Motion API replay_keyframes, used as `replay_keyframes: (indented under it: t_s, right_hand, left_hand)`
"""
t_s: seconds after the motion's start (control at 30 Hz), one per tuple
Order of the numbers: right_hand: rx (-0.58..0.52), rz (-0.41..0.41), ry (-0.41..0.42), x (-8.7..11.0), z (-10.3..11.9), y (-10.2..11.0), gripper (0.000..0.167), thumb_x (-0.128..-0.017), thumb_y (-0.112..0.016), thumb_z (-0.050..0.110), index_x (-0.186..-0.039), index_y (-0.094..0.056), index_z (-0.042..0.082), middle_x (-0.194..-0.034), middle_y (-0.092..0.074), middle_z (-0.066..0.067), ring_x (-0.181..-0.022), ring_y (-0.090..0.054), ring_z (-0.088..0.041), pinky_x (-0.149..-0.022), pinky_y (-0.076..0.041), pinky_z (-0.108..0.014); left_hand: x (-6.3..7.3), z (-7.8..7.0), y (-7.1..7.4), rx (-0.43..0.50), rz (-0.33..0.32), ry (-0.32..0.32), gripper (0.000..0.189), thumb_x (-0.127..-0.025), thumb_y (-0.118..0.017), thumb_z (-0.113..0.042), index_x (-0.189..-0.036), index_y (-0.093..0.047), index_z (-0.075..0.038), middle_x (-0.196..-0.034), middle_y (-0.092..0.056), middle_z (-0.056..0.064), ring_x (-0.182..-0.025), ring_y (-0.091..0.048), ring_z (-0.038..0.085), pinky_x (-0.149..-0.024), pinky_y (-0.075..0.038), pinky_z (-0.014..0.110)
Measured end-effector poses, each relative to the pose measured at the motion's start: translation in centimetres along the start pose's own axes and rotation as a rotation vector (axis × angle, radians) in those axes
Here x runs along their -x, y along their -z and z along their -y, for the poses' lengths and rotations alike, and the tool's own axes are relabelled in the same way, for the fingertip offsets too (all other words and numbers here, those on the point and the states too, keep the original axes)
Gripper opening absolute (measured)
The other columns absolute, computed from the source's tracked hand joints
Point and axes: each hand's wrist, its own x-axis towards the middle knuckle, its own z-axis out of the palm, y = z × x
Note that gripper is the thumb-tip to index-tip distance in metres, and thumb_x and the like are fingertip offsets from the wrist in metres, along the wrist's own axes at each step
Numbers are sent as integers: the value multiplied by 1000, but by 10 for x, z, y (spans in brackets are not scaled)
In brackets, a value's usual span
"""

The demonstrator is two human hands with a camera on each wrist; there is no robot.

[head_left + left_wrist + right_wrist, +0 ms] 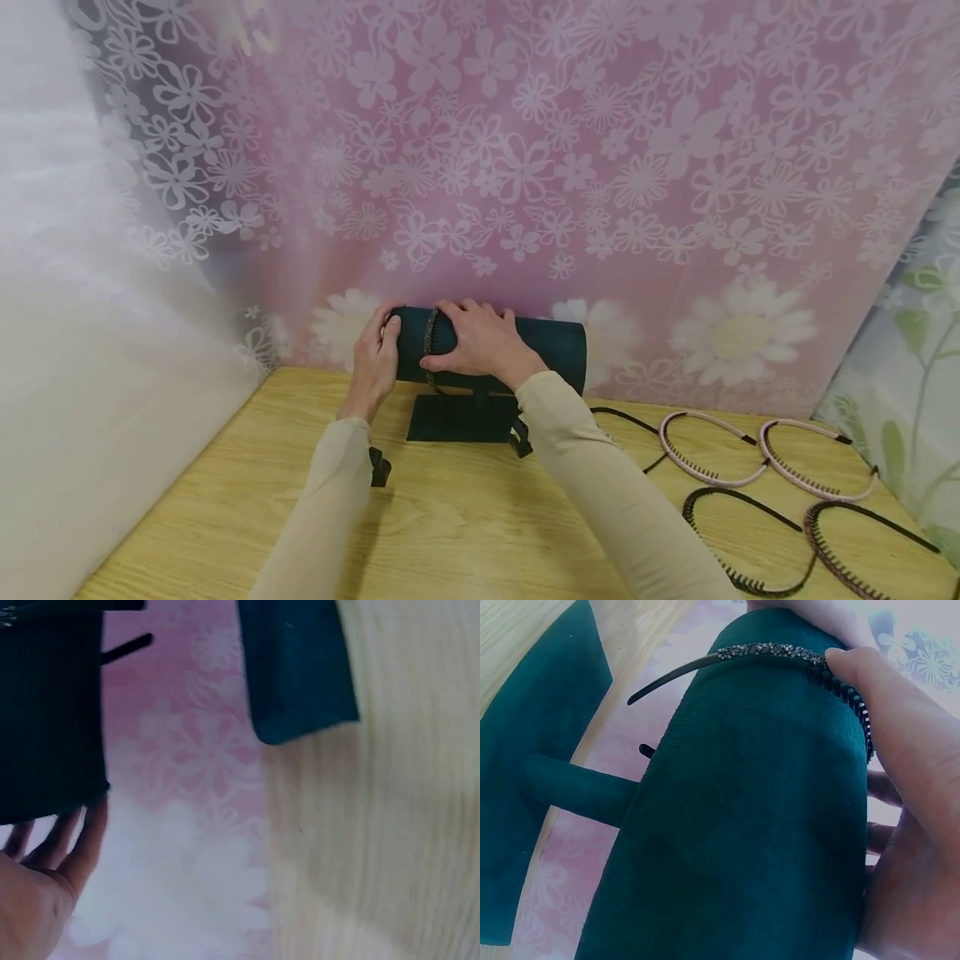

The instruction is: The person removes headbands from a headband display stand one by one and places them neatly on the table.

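Observation:
A dark green velvety display stand [551,346] has a horizontal roll on a short post and flat base. Around the roll's left part sits a dark hair hoop [429,333], with sparkling stones on its band and teeth inside, as the right wrist view shows. Its tips stick out below the roll. My left hand [372,367] grips the roll's left end, thumb in front and fingers behind. My right hand [483,343] lies curled over the roll, right of the hair hoop; its thumb [847,664] touches the band's edge. Some right fingers are hidden behind the roll.
To the right on the wooden table [465,525] lie several toothed hair hoops, including a pink one [712,483], a black one [697,500] and a brown one [821,542]. A pink flowered curtain [525,167] hangs close behind the stand.

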Motion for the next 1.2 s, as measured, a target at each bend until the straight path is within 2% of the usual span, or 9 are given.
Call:
replay_keyframes:
  t_s: [0.2, 0.37, 0.5, 0.7, 0.97, 1.2]
  right_hand:
    - [0, -4, 4, 0, 1, -1, 95, -82, -67, 74, -159, -36, 28, -155, -48, -10, -137, -50, -37, -111, -37, -67]
    - [1, -10, 3, 1, 1, 1, 94, -82, -68, 74, -159, -36, 29, -155, -47, -10, -137, -50, -37, -111, -37, -66]
    - [6, -11, 6, 3, 0, 2, 94, -83, -67, 74, -159, -36, 29, -154, -48, -9, -137, -50, -36, -112, -36, -65]
    - [28, -5, 7, 6, -4, 4, 93, -83, -67, 73, -159, -35, 29, -153, -49, -8, -137, -50, -33, -116, -34, -62]
    - [44, 13, -3, 8, -9, 6, 96, -83, -67, 74, -160, -33, 30, -155, -48, -8, -140, -49, -35, -120, -29, -63]
    - [38, 28, -7, 12, -15, 6, 96, -83, -67, 74, -161, -32, 30, -157, -46, -8, -141, -47, -34, -122, -27, -63]
  left_hand:
    - [2, 8, 1, -17, 7, -42, 51, -109, -36, -51, -155, -45, -29, -161, -44, -1, -150, -39, 26, -117, -36, 60]
    - [2, 8, 2, -23, 2, -37, 51, -107, -42, -54, -150, -49, -28, -154, -50, 4, -143, -46, 28, -111, -42, 62]
    - [0, 9, 1, -21, -11, -49, 51, -106, -44, -53, -148, -51, -26, -152, -52, 3, -141, -48, 27, -112, -42, 59]
    - [-1, 10, 0, -14, -7, -60, 50, -106, -45, -52, -148, -51, -25, -153, -51, 2, -141, -48, 26, -112, -42, 59]
    - [-2, 14, 0, -10, -10, -68, 50, -106, -47, -50, -148, -52, -23, -154, -50, 4, -144, -46, 26, -118, -37, 57]
    - [0, 14, 1, -4, -11, -62, 49, -107, -47, -49, -147, -53, -23, -154, -51, 4, -144, -45, 24, -117, -38, 57]
